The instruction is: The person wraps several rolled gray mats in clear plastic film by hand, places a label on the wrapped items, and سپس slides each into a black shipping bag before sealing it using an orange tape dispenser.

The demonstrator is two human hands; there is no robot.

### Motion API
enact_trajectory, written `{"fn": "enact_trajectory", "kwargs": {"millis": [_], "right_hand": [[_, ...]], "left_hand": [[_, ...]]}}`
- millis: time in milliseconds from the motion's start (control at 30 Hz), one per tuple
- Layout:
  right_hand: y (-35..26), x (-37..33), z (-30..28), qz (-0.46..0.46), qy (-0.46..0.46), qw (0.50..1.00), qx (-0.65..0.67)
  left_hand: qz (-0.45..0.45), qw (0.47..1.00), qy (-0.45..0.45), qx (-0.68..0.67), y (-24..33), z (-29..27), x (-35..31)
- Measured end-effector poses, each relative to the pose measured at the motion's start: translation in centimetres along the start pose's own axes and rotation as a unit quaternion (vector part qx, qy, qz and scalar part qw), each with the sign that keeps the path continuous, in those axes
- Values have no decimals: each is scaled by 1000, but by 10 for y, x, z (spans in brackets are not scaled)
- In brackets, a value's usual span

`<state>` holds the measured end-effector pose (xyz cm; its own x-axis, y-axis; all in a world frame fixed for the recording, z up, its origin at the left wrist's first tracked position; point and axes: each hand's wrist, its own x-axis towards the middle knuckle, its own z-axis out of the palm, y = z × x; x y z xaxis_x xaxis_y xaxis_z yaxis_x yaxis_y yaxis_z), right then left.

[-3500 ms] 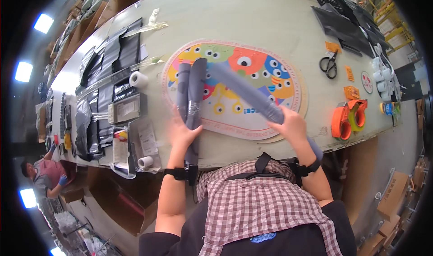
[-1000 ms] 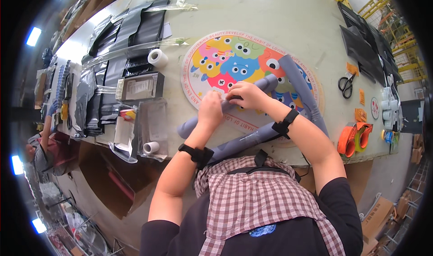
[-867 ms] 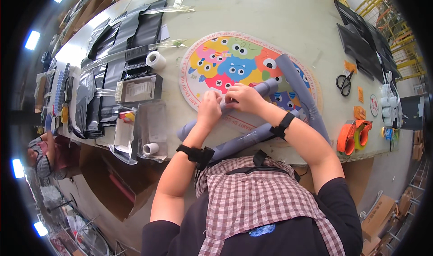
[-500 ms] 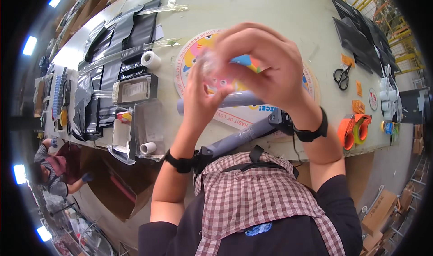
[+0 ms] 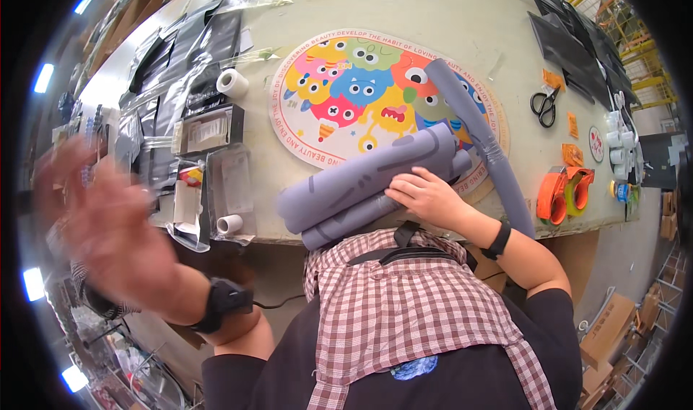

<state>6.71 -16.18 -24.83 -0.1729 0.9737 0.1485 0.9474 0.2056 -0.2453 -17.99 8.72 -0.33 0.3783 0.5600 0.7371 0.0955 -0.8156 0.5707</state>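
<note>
Your right hand [image 5: 433,199] is on the grey rolls [image 5: 361,173], can't tell if gripping; left hand [image 5: 123,233] blurred, fingers spread.

White lamps [image 5: 44,78] glow left, yellow metalwork [image 5: 647,82] stands right.

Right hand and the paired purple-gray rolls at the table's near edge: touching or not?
Touching. The head view shows the right hand with fingers laid over the paired purple-gray rolls, no gap visible.

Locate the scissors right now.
Head view, right side: the scissors lie on the table, right of the mat, by the topmost orange packet.
</note>
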Motion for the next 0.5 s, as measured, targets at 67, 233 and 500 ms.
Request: {"fn": "enact_trajectory", "kwargs": {"millis": [67,233,500], "right_hand": [[8,-4,6,14,55,992,-114],[-3,11,16,81,61,995,23],[-13,2,33,169,89,960,206]], "left_hand": [[-5,977,-213,-29,-8,56,-24],[-24,814,-570,108,-11,110,-123],[-32,840,-527,122,-57,124,-216]]}}
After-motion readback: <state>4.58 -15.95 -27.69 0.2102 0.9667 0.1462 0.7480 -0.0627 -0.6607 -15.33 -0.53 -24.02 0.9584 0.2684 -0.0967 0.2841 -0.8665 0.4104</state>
